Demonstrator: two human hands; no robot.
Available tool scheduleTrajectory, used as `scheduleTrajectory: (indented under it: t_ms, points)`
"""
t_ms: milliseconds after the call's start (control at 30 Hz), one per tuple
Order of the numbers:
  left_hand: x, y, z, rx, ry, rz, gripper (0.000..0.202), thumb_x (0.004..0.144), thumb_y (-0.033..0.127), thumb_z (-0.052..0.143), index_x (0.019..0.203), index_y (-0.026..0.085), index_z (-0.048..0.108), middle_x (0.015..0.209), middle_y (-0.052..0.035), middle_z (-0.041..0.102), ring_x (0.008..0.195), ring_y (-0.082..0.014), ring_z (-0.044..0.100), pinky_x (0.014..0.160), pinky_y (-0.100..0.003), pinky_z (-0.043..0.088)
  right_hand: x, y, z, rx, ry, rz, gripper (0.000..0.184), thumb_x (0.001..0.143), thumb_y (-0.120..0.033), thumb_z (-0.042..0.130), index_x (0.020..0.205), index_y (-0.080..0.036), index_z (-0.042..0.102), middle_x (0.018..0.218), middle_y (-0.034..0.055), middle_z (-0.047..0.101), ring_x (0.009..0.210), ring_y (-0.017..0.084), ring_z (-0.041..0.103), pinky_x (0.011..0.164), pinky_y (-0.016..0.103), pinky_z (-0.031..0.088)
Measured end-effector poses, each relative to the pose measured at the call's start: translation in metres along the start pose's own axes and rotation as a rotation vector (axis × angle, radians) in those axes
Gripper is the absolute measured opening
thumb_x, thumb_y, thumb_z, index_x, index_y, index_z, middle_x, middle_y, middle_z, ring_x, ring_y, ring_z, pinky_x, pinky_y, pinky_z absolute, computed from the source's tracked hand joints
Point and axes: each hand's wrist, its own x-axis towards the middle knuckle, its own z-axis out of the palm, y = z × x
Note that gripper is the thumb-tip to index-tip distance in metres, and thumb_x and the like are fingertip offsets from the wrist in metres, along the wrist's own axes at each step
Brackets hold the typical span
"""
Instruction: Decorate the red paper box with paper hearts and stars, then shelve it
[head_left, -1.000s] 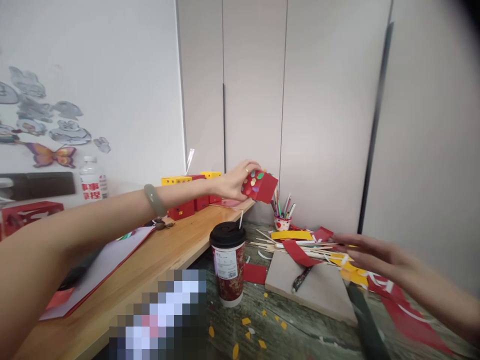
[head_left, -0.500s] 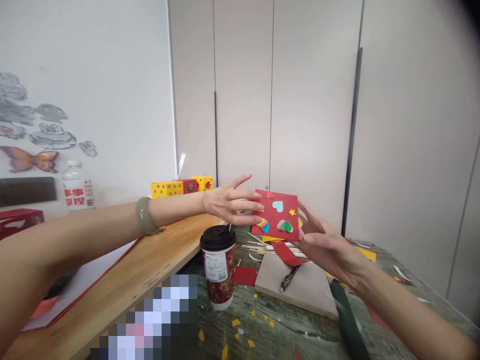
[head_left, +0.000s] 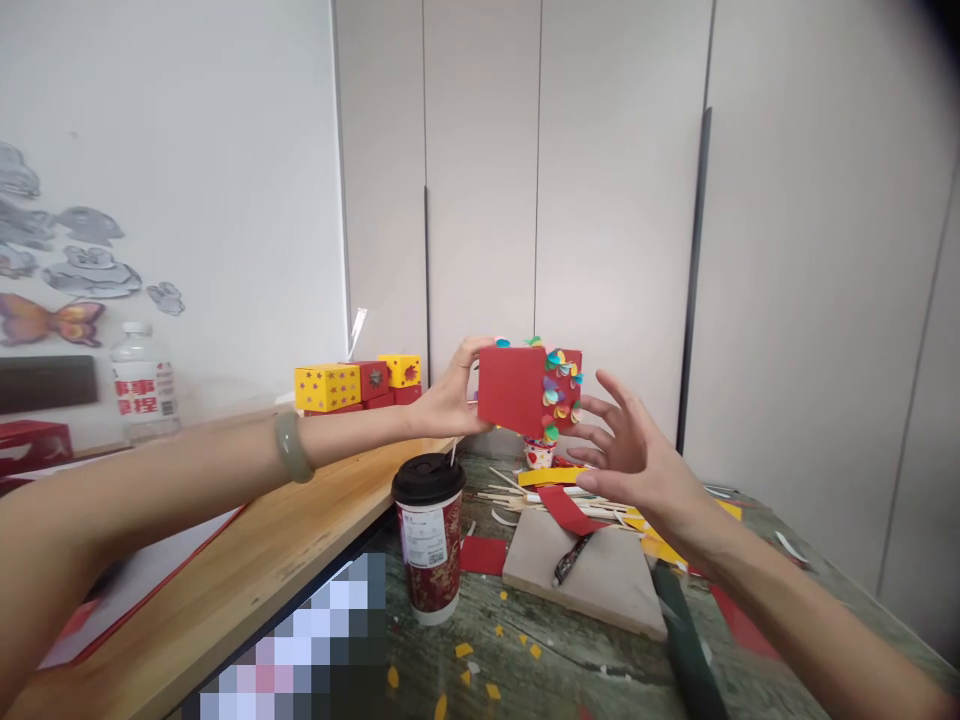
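My left hand [head_left: 450,395] grips a red paper box [head_left: 517,390] by its left edge and holds it up in the air above the table. One side of the box is covered with small coloured paper hearts [head_left: 561,385]. My right hand [head_left: 626,455] hovers just right of the box, fingers spread, holding nothing; its fingertips are close to the decorated side. A pale green bangle [head_left: 289,447] sits on my left wrist.
A lidded paper cup [head_left: 429,535] stands near the wooden shelf [head_left: 300,540]. A grey board [head_left: 600,575] with a knife [head_left: 568,560], paper strips and sticks lies behind. Yellow and red boxes [head_left: 352,383] and a water bottle [head_left: 139,385] stand by the wall.
My left hand brought the red box from the shelf toward me, and both hands turned it so its plain side faces me. My right hand let go and now hovers beside it.
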Motion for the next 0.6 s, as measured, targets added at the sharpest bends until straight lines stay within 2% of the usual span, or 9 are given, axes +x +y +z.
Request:
scheduleTrajectory:
  t_ms: [100,200,300,433,533,600]
  points:
    - [-0.002,0.016,0.003,-0.192,-0.084,-0.245,0.082,0.060,0.028,0.072,0.124,0.027,0.020,0.128,-0.0107,0.038,0.116,-0.0271,0.045,0.095,-0.048,0.040,0.002,-0.005,0.005,-0.106,0.018,-0.035,0.097,0.061,-0.024,0.075,0.135,-0.036,0.014,0.126,0.0081,0.037,0.092,0.021,0.055,0.067,0.033,0.051]
    - [-0.001,0.031,0.002,-0.253,-0.185,-0.359,0.081,0.062,0.027,0.072,0.126,0.024,0.021,0.127,-0.0118,0.042,0.114,-0.0271,0.047,0.094,-0.047,0.042,0.004,-0.010,0.007,-0.248,0.072,-0.051,0.096,0.062,-0.028,0.075,0.136,-0.035,0.013,0.118,0.0065,0.042,0.082,0.019,0.055,0.058,0.030,0.050]
    - [0.000,0.032,-0.001,-0.251,-0.248,-0.380,0.082,0.058,0.027,0.074,0.123,0.024,0.026,0.124,-0.0116,0.046,0.114,-0.0280,0.049,0.094,-0.048,0.043,0.005,-0.014,0.007,-0.367,0.075,-0.050,0.089,0.064,-0.031,0.073,0.135,-0.033,0.019,0.112,0.0051,0.046,0.074,0.017,0.054,0.055,0.030,0.048]
    - [-0.003,0.022,-0.005,-0.251,-0.323,-0.395,0.079,0.056,0.028,0.075,0.121,0.023,0.030,0.119,-0.0117,0.050,0.111,-0.0288,0.052,0.087,-0.047,0.048,0.005,-0.012,0.008,-0.507,0.059,-0.067,0.072,0.067,-0.034,0.070,0.128,-0.028,0.032,0.111,0.0056,0.048,0.070,0.016,0.053,0.053,0.029,0.046]
    - [-0.007,0.015,-0.008,-0.311,-0.405,-0.428,0.082,0.059,0.025,0.072,0.127,0.025,0.025,0.118,-0.0121,0.051,0.109,-0.0283,0.053,0.082,-0.046,0.051,0.007,-0.005,0.012,-0.565,0.093,-0.080,0.071,0.065,-0.034,0.071,0.125,-0.026,0.033,0.107,0.0052,0.051,0.067,0.015,0.053,0.054,0.030,0.047]
    - [-0.010,0.012,-0.010,-0.342,-0.443,-0.436,0.087,0.061,0.024,0.070,0.132,0.028,0.019,0.124,-0.0129,0.047,0.112,-0.0283,0.051,0.084,-0.048,0.049,0.010,0.000,0.014,-0.579,0.167,-0.082,0.070,0.064,-0.035,0.071,0.123,-0.025,0.034,0.104,0.0048,0.052,0.066,0.016,0.054,0.054,0.030,0.047]
